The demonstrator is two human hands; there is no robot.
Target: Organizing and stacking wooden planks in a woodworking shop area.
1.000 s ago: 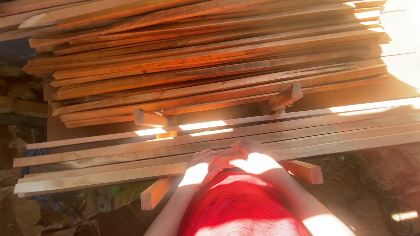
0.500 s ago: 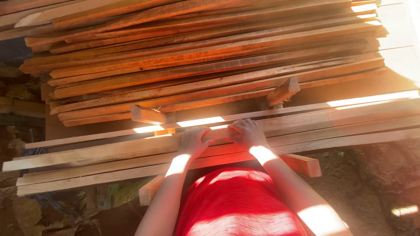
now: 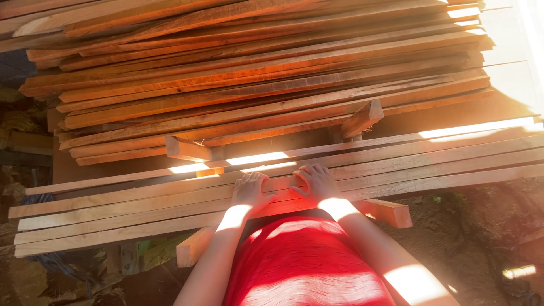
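Atop the near slats point(image 3: 141, 212), left hand point(image 3: 248, 191) and right hand point(image 3: 318, 182) seemingly press, fingers curled.

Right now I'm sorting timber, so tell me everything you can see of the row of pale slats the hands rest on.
The row of pale slats is several long, thin strips of light, rough-sawn wood, side by side, running nearly level across the view. They rest on wooden blocks. Sun stripes their far edge. The left hand and right hand press flat on them, fingers curled over one edge. A darker reddish plank stack lies beyond.

place: probably timber yard | stacked planks point(image 3: 255, 85) (rough-sawn) | dirt ground point(image 3: 470, 238)
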